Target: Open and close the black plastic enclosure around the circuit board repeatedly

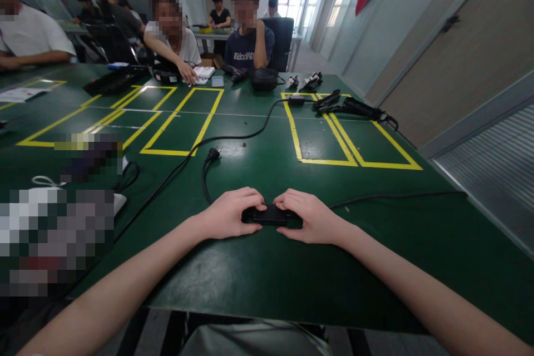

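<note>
A black power adapter (pixel 270 214) lies flat on or just above the green table, close in front of me. My left hand (pixel 234 212) is closed around its left end, thumb on the near side and fingers on the far side. At the opposite end, my right hand (pixel 314 216) grips it in the same way. Beyond my left hand a short black cord curves up to a power plug (pixel 213 154) resting on the tabletop. From behind my right hand a thin black cable (pixel 387 196) runs to the table's right edge. The adapter's ends are partly hidden by my fingers.
Yellow tape rectangles (pixel 169 152) mark the green table (pixel 233 278). A long black cord (pixel 240 137) crosses to a small black box (pixel 296 100). Black tools (pixel 354 107) lie far right, a black case (pixel 264 79) at the back. Several people sit beyond; blurred items lie left.
</note>
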Motion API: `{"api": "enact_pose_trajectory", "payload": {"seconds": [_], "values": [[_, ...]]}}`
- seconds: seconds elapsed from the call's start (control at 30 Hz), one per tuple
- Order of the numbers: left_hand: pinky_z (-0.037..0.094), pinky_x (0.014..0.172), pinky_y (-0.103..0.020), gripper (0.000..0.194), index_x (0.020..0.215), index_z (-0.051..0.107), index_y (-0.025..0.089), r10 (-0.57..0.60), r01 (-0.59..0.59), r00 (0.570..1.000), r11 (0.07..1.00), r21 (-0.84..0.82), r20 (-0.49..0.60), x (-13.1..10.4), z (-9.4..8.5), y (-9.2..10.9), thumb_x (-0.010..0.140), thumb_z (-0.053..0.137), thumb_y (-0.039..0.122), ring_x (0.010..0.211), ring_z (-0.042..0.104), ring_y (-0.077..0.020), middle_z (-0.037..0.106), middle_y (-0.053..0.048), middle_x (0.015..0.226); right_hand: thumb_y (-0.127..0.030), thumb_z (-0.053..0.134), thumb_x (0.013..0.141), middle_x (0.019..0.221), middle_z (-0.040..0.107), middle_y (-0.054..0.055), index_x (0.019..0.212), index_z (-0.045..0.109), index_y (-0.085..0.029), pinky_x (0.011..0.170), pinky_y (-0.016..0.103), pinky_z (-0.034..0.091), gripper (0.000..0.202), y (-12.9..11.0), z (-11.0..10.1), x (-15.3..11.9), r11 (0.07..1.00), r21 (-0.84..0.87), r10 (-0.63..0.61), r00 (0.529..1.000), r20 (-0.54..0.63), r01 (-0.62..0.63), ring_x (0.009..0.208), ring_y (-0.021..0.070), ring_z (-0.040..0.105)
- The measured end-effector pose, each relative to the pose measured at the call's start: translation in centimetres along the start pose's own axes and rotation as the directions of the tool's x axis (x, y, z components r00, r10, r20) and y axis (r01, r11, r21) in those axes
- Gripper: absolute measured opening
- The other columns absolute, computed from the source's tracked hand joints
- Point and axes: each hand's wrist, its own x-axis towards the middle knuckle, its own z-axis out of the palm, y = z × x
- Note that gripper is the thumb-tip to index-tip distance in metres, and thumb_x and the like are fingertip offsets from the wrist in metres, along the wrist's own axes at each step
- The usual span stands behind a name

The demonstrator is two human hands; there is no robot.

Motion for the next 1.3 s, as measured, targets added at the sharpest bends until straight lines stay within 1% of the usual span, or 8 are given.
{"api": "enact_pose_trajectory", "payload": {"seconds": [0.2,0.33,0.4,0.63,0.73,0.9,1.1,1.3], "values": [[0.053,0.085,-0.034,0.025,0.110,0.063,0.020,0.028,-0.020,0.998,0.990,0.141,-0.053,0.5,0.3,0.2,0.085,0.066,0.023,0.098,0.068,-0.0238,0.074,-0.006,0.105,-0.031,0.072,0.088,0.096,0.070,0.009,0.104,0.060,-0.018,0.072,0.034,0.052,0.024,-0.1,0.9,0.4,0.974,-0.147,0.174,0.985,0.012,-0.171,0.084,0.0239,0.067],[0.053,0.085,-0.034,0.039,0.118,0.062,0.020,0.020,-0.011,0.999,0.975,0.224,-0.038,1.0,0.6,0.3,0.079,0.067,0.019,0.099,0.067,-0.0247,0.074,-0.006,0.108,-0.036,0.066,0.094,0.103,0.074,0.013,0.114,0.064,-0.017,0.080,0.037,0.054,0.028,-0.3,1.0,0.7,0.959,-0.198,0.221,0.973,0.072,-0.203,0.091,0.0264,0.071],[0.053,0.083,-0.034,0.037,0.117,0.062,0.019,0.009,0.000,1.000,0.961,0.276,-0.030,1.1,0.7,0.3,0.080,0.068,0.017,0.098,0.067,-0.0248,0.074,-0.006,0.107,-0.040,0.063,0.098,0.106,0.075,0.014,0.117,0.065,-0.016,0.082,0.038,0.054,0.031,-0.3,0.9,0.8,0.953,-0.229,0.228,0.968,0.101,-0.200,0.093,0.0272,0.072],[0.048,0.081,-0.034,0.024,0.120,0.066,0.018,0.079,-0.077,0.997,0.914,0.399,0.010,0.7,0.1,-0.1,0.098,0.067,0.028,0.089,0.068,-0.0220,0.075,-0.006,0.099,-0.048,0.053,0.106,0.098,0.076,0.014,0.118,0.067,-0.013,0.076,0.036,0.051,0.040,0.0,0.7,0.5,0.942,-0.317,0.162,0.976,0.148,-0.109,0.086,0.0259,0.071],[0.047,0.081,-0.034,0.026,0.122,0.066,0.019,0.122,-0.126,0.992,0.912,0.391,0.035,0.6,-0.2,0.0,0.100,0.065,0.033,0.088,0.068,-0.0211,0.077,-0.006,0.103,-0.049,0.051,0.107,0.094,0.075,0.012,0.116,0.067,-0.014,0.073,0.034,0.049,0.040,0.2,0.7,0.4,0.943,-0.326,0.129,0.980,0.153,-0.073,0.083,0.0244,0.070],[0.046,0.079,-0.035,0.026,0.117,0.070,0.019,0.107,-0.119,0.993,0.915,0.386,0.050,0.6,-0.2,0.2,0.101,0.063,0.038,0.084,0.066,-0.0208,0.076,-0.005,0.094,-0.054,0.056,0.104,0.096,0.072,0.011,0.120,0.066,-0.015,0.072,0.034,0.048,0.044,0.2,0.7,0.3,0.946,-0.325,0.028,0.995,0.091,0.003,0.085,0.0239,0.068],[0.048,0.081,-0.035,0.036,0.126,0.069,0.019,0.105,-0.102,0.994,0.924,0.370,0.012,0.5,0.2,0.0,0.103,0.060,0.045,0.092,0.067,-0.0231,0.078,-0.008,0.106,-0.042,0.056,0.105,0.092,0.071,0.009,0.110,0.067,-0.015,0.069,0.034,0.047,0.029,-0.1,0.6,0.2,0.947,-0.320,0.011,0.999,0.053,0.007,0.080,0.0227,0.066],[0.049,0.085,-0.037,0.038,0.124,0.070,0.016,0.139,-0.132,0.990,0.918,0.373,0.010,0.4,0.6,0.0,0.106,0.055,0.046,0.092,0.068,-0.0239,0.078,-0.010,0.110,-0.043,0.057,0.104,0.098,0.072,0.011,0.119,0.068,-0.015,0.073,0.034,0.050,0.032,0.0,0.6,0.2,0.951,-0.309,0.004,0.999,0.037,0.007,0.086,0.0232,0.068]]}}
